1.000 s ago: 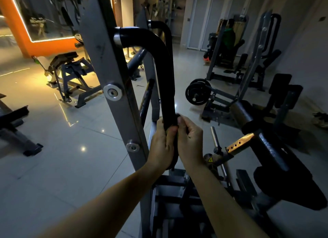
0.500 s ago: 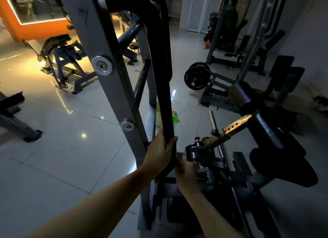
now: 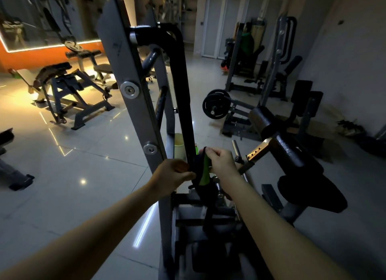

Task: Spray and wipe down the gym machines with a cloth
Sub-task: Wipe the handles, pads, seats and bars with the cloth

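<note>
Dim gym, glossy tiled floor (image 3: 87, 175). Containers: a pale yellow-green bucket-like vessel (image 3: 179, 147) stands on the floor behind the black bar, at about 11 o'clock from the hands; its contents cannot be seen. Just right of the bar, a sliver of bright green bottle (image 3: 196, 150) shows above the cloth, mostly hidden. The cloth (image 3: 201, 171) is dark, navy or black, with a bright green strip down one face; it is wrapped around the lower end of the black curved bar (image 3: 183, 96) of the nearest machine, bunched and hanging below the hands. The left hand (image 3: 172, 174) is clenched on the cloth's left side, fingers curled tight, pressed against the bar. The right hand (image 3: 222, 164) pinches the cloth's upper edge at 1 o'clock from the left hand, fingers closed on the fabric. The grey steel upright (image 3: 133, 87) with two round bolt heads slants up at 11 o'clock from the hands. At 3 o'clock sit a black roller pad (image 3: 292, 154) and a brass-coloured adjustment tube with holes (image 3: 258, 150). A plate-loaded weight disc (image 3: 216, 107) lies toward 1 o'clock, well apart. Benches stand at 10 o'clock under orange light.
</note>
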Demonstrator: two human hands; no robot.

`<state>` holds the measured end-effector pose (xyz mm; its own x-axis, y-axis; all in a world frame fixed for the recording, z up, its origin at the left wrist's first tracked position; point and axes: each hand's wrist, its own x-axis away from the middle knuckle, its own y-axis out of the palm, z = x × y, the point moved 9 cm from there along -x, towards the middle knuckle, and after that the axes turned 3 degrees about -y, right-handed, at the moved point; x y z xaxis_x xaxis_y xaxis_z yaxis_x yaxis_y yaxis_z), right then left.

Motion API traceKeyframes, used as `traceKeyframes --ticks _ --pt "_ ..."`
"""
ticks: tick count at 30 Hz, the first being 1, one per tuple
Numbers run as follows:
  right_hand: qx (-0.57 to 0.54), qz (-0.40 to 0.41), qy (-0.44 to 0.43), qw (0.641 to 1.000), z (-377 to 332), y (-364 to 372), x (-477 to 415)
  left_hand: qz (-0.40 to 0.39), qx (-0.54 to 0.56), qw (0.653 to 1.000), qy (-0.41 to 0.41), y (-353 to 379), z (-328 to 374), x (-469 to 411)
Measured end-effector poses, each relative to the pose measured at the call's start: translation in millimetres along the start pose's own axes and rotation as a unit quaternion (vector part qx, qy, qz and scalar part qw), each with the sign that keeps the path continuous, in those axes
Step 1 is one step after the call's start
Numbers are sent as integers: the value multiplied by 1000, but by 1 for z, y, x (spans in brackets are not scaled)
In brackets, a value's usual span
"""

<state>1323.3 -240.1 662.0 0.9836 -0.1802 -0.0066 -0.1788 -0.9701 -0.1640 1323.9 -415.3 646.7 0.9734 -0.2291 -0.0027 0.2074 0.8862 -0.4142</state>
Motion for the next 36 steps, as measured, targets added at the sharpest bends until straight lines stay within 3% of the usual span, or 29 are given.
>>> traceKeyframes --ticks 3,7,14,17,22,24,28,31,36 --pt "-32 -12 1 999 -29 -5 8 -51 11 999 11 9 18 7" --pt "-90 -62 17 994 -57 -15 5 -8 64 996 62 3 39 14" --pt "-136 -96 43 985 -68 -39 -6 -21 230 973 6 -20 64 24" --pt "-109 -127 37 985 -69 -36 -8 -3 180 983 23 -34 68 23" --pt "-70 -169 2 983 -87 -38 -14 -50 123 990 53 -46 86 20" --pt "-87 -187 1 979 -94 -32 -13 -91 128 987 42 -45 92 22" --pt "-176 -260 -1 949 -107 -10 -4 -197 137 969 -62 -22 86 26" --pt "-154 -257 -10 954 -110 -12 -6 -262 83 959 -72 -12 96 28" --pt "-89 -278 10 956 -91 -30 -9 -236 8 971 -43 -24 96 21"
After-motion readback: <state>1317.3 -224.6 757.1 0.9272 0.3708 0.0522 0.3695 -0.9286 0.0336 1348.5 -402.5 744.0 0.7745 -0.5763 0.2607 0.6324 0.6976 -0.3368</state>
